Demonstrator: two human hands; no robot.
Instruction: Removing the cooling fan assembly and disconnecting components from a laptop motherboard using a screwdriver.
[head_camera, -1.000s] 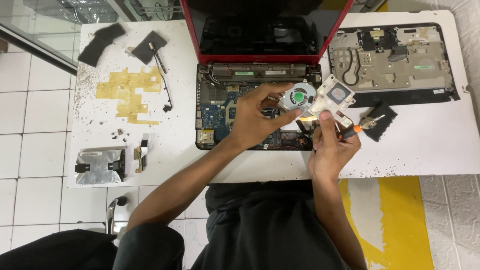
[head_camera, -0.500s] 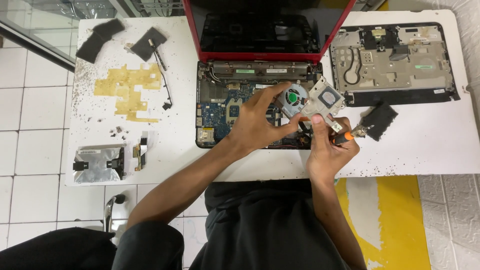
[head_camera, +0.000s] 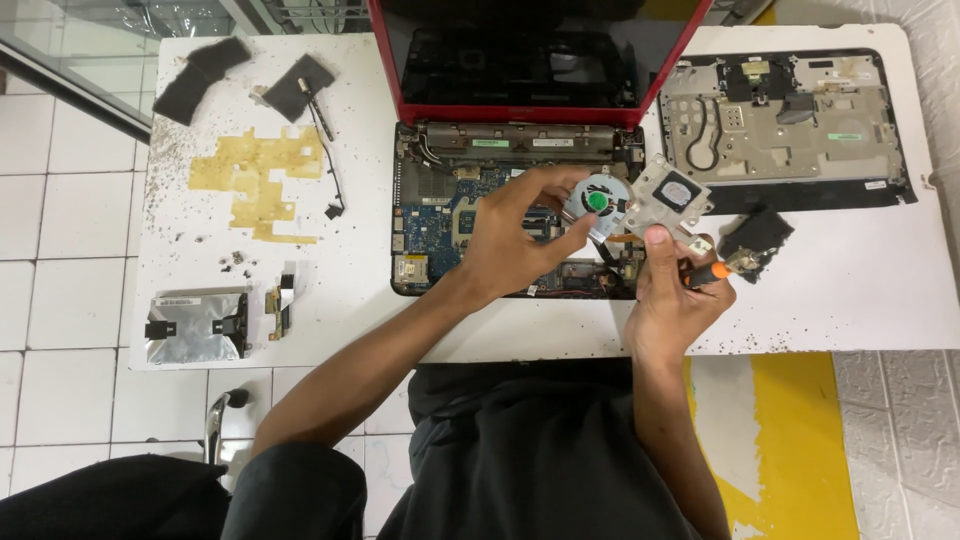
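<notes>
Both hands clamped, left hand (head_camera: 520, 235) on fan (head_camera: 597, 201), right hand (head_camera: 672, 300) half-hiding screwdriver (head_camera: 716, 269).

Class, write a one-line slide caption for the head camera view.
Left hand and right hand lift a cooling fan assembly above an opened red laptop on a white table.

laptop lid (head_camera: 385, 60) red | fan hub (head_camera: 597, 200) green | screwdriver handle (head_camera: 718, 271) orange | table (head_camera: 850, 290) white, speckled
</notes>
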